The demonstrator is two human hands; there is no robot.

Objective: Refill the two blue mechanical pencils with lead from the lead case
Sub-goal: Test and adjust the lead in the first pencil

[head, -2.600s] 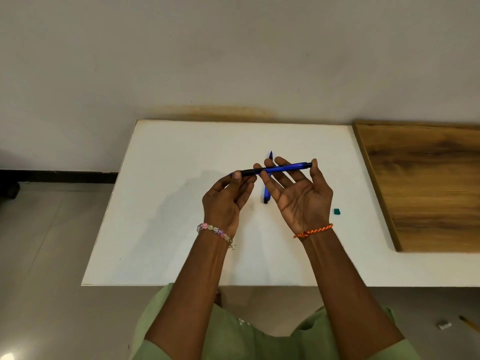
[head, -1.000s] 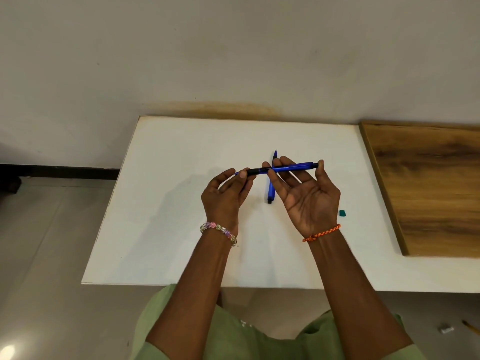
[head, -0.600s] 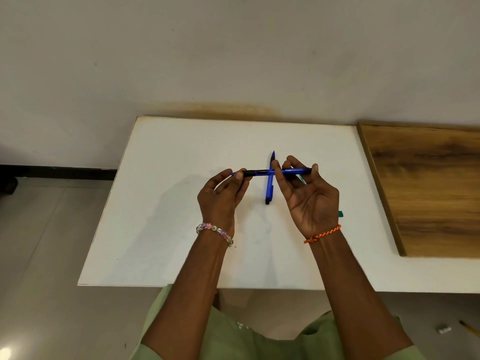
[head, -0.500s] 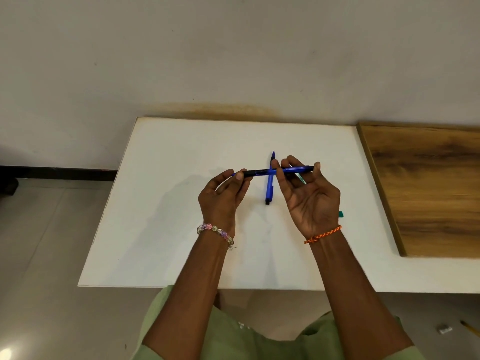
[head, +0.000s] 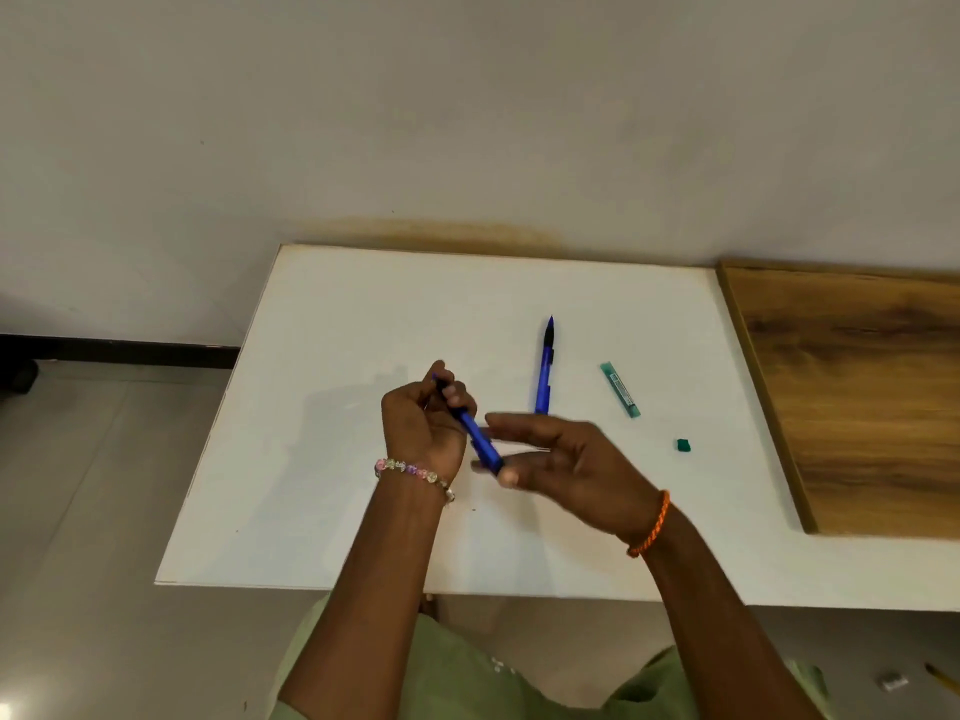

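My left hand [head: 423, 423] grips one pencil [head: 475, 433]; right hand [head: 566, 462] fingers spread. Second pencil [head: 544, 379] and lead case [head: 620, 389] lie untouched, so I judge most remains.

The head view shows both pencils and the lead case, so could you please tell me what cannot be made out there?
- Held pencil: tip hidden in left hand.
- Right hand: motion-blurred; contact with that pencil unclear.
- Lead case: label too small; contents unreadable.
- Table pencil: near end behind right fingers.
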